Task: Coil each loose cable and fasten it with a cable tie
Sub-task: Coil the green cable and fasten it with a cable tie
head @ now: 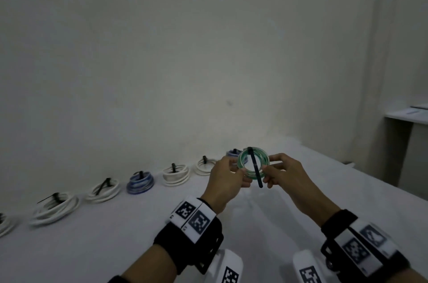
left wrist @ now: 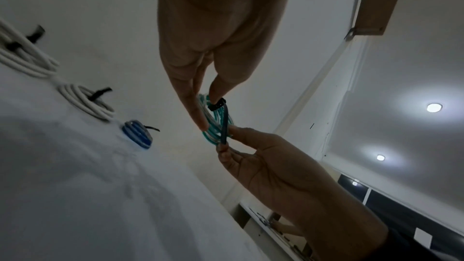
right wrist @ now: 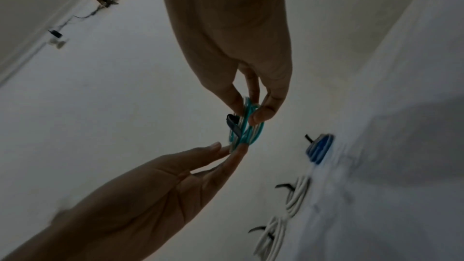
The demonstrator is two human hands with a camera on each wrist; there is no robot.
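I hold a green-and-clear cable coil point(head: 264, 155) upright above the white table point(head: 115, 248), between both hands. A black cable tie point(head: 254, 164) wraps its top, and the loose tail runs down across the ring's face. My left hand point(head: 240, 172) pinches the coil's left rim. My right hand point(head: 266, 174) pinches the right rim, thumb beside the tie's tail. The left wrist view has the coil point(left wrist: 213, 126), the tie point(left wrist: 224, 124), my left hand point(left wrist: 209, 113) and my right hand point(left wrist: 227, 139). In the right wrist view the coil point(right wrist: 258, 132) sits between my right hand point(right wrist: 249, 113) and my left hand point(right wrist: 229, 147).
Along the wall stands a row of tied coils: white ones point(head: 55, 209) point(head: 103, 191) point(head: 176, 174), a blue one point(head: 140, 183), and another blue one point(head: 232, 153) just behind my left hand. The table's right edge point(head: 370, 180) slants away; a side desk point(head: 407, 117) stands beyond.
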